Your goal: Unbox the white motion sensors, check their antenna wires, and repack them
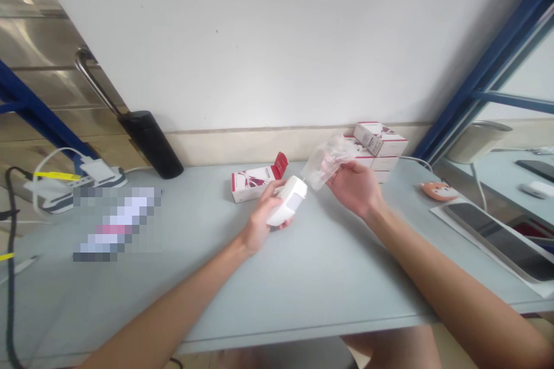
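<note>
My left hand [261, 222] is closed around a white motion sensor [291, 200], a rounded plastic housing with a greyish window on its face, held above the desk. In my right hand [357, 187], pinched between thumb and fingers, is a clear crumpled plastic bag [324, 161]. The bag is just right of the sensor's upper end, and I cannot tell whether anything is inside it. Behind my left hand lies a white and red box [253, 180] with its red end flap [281, 165] raised.
Several similar boxes [385, 147] are stacked by the wall beyond my right hand. On the left are a black bottle [151, 144], a blurred-out device [119, 225] and a power strip [104, 176]. At right lie an orange animal-shaped item [438, 191] and a dark flat keyboard-like slab [502, 239].
</note>
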`<state>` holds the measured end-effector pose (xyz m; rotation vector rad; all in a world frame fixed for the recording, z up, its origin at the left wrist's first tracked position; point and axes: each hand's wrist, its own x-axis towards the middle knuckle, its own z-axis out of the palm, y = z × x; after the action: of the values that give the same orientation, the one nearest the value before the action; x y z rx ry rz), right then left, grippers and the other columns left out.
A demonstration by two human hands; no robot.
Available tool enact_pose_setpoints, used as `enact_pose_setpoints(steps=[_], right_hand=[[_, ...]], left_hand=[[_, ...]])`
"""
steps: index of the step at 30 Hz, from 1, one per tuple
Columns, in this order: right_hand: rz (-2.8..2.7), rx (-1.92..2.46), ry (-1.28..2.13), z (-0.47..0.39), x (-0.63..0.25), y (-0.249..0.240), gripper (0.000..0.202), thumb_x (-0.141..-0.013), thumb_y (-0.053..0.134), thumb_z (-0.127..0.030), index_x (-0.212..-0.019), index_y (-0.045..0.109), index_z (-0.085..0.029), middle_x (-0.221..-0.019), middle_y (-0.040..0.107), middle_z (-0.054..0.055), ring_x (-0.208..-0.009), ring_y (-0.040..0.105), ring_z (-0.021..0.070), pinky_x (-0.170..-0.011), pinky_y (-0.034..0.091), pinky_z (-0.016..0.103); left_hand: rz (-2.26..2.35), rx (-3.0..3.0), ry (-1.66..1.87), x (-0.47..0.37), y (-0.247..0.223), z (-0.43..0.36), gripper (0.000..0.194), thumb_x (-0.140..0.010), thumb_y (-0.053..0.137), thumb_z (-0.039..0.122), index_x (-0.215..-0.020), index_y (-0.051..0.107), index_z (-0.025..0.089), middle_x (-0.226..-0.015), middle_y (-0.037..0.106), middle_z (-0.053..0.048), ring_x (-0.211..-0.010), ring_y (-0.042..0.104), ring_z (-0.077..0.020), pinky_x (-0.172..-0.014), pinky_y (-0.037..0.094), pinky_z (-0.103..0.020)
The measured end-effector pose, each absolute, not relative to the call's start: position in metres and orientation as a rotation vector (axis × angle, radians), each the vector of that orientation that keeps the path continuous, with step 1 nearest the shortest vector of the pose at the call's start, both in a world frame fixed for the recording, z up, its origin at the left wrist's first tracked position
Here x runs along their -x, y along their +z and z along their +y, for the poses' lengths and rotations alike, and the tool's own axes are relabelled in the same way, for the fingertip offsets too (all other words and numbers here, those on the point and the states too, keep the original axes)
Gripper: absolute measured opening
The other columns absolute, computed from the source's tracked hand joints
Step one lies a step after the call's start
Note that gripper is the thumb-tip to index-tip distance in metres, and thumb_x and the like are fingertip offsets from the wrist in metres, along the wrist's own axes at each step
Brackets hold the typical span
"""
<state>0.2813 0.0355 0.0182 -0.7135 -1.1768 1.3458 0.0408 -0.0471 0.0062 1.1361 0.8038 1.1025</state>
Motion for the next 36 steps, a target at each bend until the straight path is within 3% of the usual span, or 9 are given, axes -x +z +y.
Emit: enact_pose_setpoints(steps=[13,18,24,27,31,36], right_hand=[[-1.174,0.807,1.534,0.034,-0.267,0.003,0.018,-0.087,0.044,-0.037,-0.095,0.056,-0.026,-0.113,0.078,0.014,-0.111,0.075,0.0328,-0.099,0.059,0.056],[-1.133,0.757,1.610,0.026,-0.259,0.004,0.014,-0.090,0.046,-0.034,-0.095,0.056,-0.025,-0.130,0.073,0.014,-0.114,0.073,0.0308,-0.105,0.058,0.054],[-1.050,0.692,1.596,0.026,-0.260,0.010,0.005,-0.088,0.049,-0.030,-0.084,0.047,-0.027,-0.122,0.075,0.015,-0.119,0.071,0.0324,-0.102,0.059,0.056],[-1.002,0.675,1.606,0.026,-0.260,0.012,0.003,-0.087,0.049,-0.028,-0.084,0.048,-0.027,-0.116,0.077,0.015,-0.119,0.071,0.0328,-0.100,0.060,0.056],[-0.899,0.690,1.698,0.023,-0.257,0.013,0.008,-0.088,0.047,-0.026,-0.092,0.054,-0.026,-0.115,0.077,0.014,-0.114,0.073,0.0322,-0.098,0.060,0.055],[-1.032,0.750,1.673,0.017,-0.255,0.017,0.012,-0.091,0.045,-0.034,-0.094,0.053,-0.026,-0.116,0.077,0.012,-0.104,0.074,0.0295,-0.097,0.060,0.051]], left_hand=[[0.581,-0.818,1.110,-0.039,0.021,-0.043,0.038,-0.087,0.056,0.039,-0.116,0.061,0.016,-0.098,0.074,-0.015,-0.056,0.058,-0.0186,-0.054,0.039,-0.031],[0.569,-0.769,1.103,-0.039,0.023,-0.041,0.041,-0.087,0.055,0.040,-0.117,0.063,0.014,-0.101,0.074,-0.017,-0.056,0.058,-0.0190,-0.054,0.039,-0.032],[0.572,-0.797,1.054,-0.040,0.024,-0.043,0.040,-0.088,0.053,0.038,-0.113,0.067,0.011,-0.104,0.073,-0.020,-0.058,0.059,-0.0188,-0.057,0.039,-0.033],[0.549,-0.797,0.962,-0.040,0.021,-0.043,0.046,-0.087,0.054,0.037,-0.126,0.065,0.014,-0.099,0.073,-0.017,-0.058,0.059,-0.0192,-0.057,0.040,-0.033],[0.527,-0.804,0.896,-0.039,0.019,-0.043,0.062,-0.089,0.055,0.037,-0.151,0.050,0.028,-0.097,0.072,-0.010,-0.058,0.061,-0.0194,-0.057,0.042,-0.032],[0.549,-0.845,0.917,-0.040,0.022,-0.042,0.071,-0.094,0.053,0.041,-0.162,0.033,0.037,-0.102,0.073,-0.010,-0.057,0.066,-0.0220,-0.054,0.047,-0.033]])
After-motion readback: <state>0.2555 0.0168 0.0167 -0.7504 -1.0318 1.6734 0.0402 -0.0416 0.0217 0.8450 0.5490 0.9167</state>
